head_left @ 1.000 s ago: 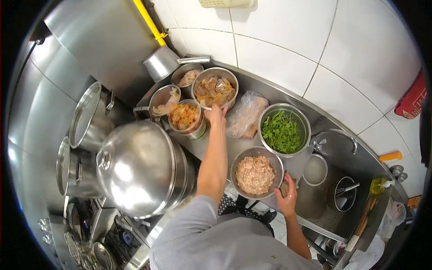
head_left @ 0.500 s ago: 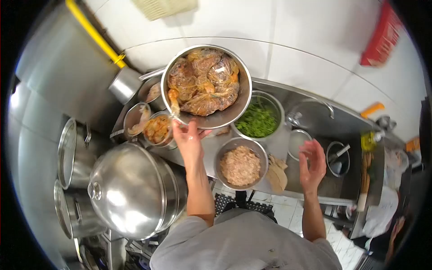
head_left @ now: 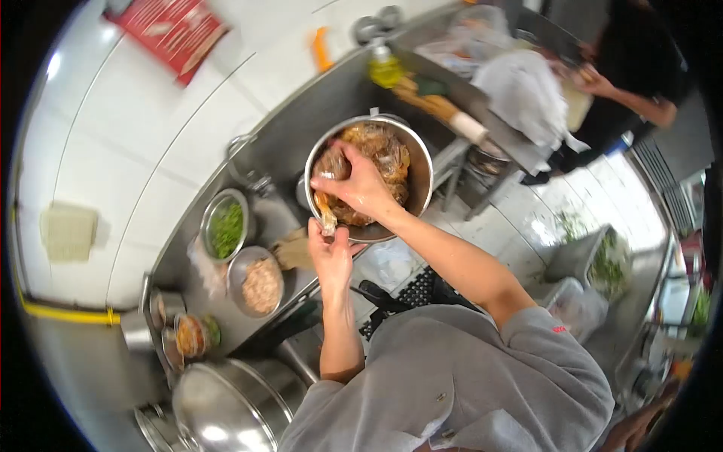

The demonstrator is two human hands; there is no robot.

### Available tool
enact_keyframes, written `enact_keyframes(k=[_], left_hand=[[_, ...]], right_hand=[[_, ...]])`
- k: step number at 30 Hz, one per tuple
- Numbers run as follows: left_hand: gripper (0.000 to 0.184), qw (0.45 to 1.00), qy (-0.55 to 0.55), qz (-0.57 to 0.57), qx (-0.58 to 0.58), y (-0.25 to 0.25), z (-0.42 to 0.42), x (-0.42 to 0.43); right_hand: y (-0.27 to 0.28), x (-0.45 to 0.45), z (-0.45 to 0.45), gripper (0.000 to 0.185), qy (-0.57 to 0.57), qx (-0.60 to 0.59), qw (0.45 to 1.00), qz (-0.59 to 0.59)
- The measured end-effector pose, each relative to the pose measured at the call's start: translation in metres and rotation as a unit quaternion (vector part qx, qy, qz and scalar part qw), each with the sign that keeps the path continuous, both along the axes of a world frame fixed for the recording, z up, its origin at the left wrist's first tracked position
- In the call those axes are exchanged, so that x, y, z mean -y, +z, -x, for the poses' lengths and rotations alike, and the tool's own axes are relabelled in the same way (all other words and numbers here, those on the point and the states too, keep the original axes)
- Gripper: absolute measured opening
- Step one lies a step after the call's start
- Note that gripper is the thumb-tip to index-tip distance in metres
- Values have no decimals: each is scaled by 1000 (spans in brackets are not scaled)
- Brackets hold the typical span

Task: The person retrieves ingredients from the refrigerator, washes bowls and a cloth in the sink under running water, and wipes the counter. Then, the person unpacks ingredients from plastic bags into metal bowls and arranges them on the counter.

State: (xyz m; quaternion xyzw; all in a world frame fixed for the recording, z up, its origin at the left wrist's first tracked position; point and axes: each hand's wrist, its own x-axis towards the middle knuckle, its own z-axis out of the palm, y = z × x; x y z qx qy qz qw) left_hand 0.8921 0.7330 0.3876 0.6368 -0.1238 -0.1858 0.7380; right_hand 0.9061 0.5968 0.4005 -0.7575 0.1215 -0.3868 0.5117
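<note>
Right hand in the bowl, left hand on the rim!

Here we are above the steel tabletop point(head_left: 275, 213), and the big steel bowl point(head_left: 422, 181) appears across the near edge of the sink point(head_left: 292, 145), brim tipped up towards us. We cannot tell whether anything beneath takes its weight. Look inside: wrapped bundles, and the right hand point(head_left: 362, 185) is in among them, thumb and fingers pinching one wrapped bundle point(head_left: 330, 163) against the bowl's wall-facing side. That bundle lies straight ahead of the right fingertips, so the right hand is the nearer one, in contact.

And the left hand point(head_left: 331, 258)? Fingers closed on the rim at the side closest to us, just beside a twisted plastic tail point(head_left: 328, 219). The tail's long axis runs between the two hands, its pale end towards the left; which bundle it belongs to, we cannot say.

Well apart, towards the tabletop's far-left corner, we have the bowl of greens point(head_left: 205, 228) nearer the back edge and the bowl of mince point(head_left: 234, 280) nearer the front.
</note>
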Motion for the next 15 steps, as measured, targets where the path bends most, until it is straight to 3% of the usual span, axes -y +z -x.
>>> enact_keyframes(k=[2, 4, 6, 9, 10, 12, 15], left_hand=[[18, 997, -57, -10, -49, -9, 25, 30], [16, 990, -110, -24, -80, -20, 47, 56], [18, 983, -161, -48, -73, -36, 69, 78], [19, 964, -242, -90, -59, -54, 96, 108], [18, 958, -259, -113, -51, -58, 107, 117], [17, 942, -303, -141, -24, -64, 129, 137], [18, 922, -358, -147, -7, -80, 153, 160]], right_hand=[[-20, 39, 60, 53, -28, -28, 991, 124], [-33, 84, 132, 44, 11, -133, 987, 95], [-40, 119, 196, 53, -14, -301, 953, 22], [-67, 132, 242, 65, -106, -286, 910, 283], [-58, 129, 254, 80, -64, -330, 903, 268], [-46, 132, 272, 87, -16, -433, 845, 315], [-74, 128, 286, 82, -89, -521, 776, 343]])
